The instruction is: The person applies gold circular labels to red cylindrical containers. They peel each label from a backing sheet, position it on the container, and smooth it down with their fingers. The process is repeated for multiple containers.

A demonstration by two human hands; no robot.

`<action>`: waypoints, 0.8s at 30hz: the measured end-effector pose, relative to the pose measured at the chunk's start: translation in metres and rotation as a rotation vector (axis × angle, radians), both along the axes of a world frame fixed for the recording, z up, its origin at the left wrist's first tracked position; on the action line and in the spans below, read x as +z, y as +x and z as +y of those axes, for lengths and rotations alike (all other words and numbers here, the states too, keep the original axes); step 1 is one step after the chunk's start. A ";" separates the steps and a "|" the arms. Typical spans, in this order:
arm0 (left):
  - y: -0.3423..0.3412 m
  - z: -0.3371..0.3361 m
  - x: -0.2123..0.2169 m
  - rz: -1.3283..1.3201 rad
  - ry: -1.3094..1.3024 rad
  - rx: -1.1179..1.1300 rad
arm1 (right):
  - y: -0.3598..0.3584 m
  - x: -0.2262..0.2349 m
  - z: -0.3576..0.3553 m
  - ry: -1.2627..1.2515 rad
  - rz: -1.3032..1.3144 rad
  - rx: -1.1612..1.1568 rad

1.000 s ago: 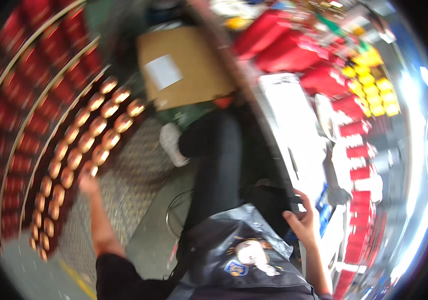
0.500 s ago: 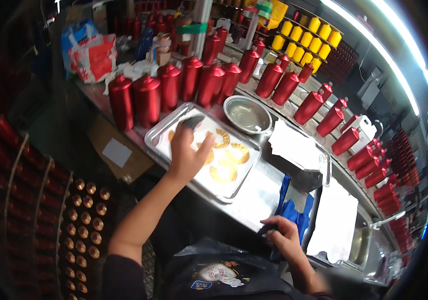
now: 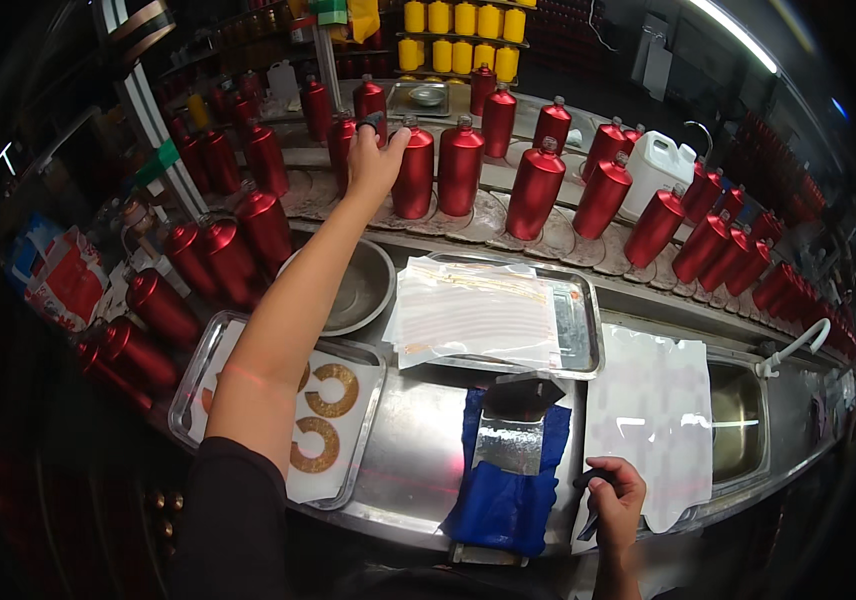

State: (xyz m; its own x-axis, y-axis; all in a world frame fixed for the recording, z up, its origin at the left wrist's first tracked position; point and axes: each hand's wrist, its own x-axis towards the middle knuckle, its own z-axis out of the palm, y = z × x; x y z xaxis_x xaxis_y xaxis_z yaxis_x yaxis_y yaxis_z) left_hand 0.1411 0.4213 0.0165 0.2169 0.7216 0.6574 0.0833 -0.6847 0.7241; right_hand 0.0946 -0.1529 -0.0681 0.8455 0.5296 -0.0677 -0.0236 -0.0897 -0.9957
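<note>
Standing just to the right of the left hand in the head view, right up against its fingers, is a red bottle, long axis vertical, its narrow neck level with the fingertips! Tight quarters here, because a second red bottle sits just left of those same fingers, partly hidden by them. That left hand is far the nearer; the right hand is well apart, low on the near side. Are the left fingers gripping? They're bent at neck height, one fingertip meeting the right-hand bottle's neck in the picture, but I can't tell whether they've closed on it. Some dark covering shows at the tips. Down at the right hand, the fingers curl around a dark item; worn or held, I can't tell!

Now the materials: satin metallic red bodies, round shoulders, standing on a conveyor of scuffed, crescent-edged plates. Nearer the body from the left fingers, a smooth steel bowl, then a shiny metal tray with grainy gold C-shaped pieces on white backing. Left of the right fingers, a rumpled blue cloth on the brushed-metal counter; just beyond them, a glossy white sheet.
</note>
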 end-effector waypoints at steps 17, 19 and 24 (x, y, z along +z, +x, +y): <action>0.124 -0.027 -0.028 -0.347 -0.084 -0.077 | 0.055 -0.050 -0.003 0.053 0.039 -0.077; 0.113 -0.033 -0.019 -0.419 -0.161 -0.137 | 0.052 -0.047 -0.009 0.068 0.053 -0.083; 0.073 -0.054 0.011 -0.641 -0.377 -0.417 | 0.047 -0.038 -0.027 0.030 0.189 -0.045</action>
State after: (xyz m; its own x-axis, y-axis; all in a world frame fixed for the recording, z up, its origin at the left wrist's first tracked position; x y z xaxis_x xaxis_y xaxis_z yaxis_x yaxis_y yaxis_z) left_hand 0.2142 0.3676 0.0279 0.1813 0.8606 0.4759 -0.6262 -0.2721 0.7306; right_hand 0.1418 -0.1798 -0.1065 0.8419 0.4961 -0.2125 -0.2137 -0.0552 -0.9753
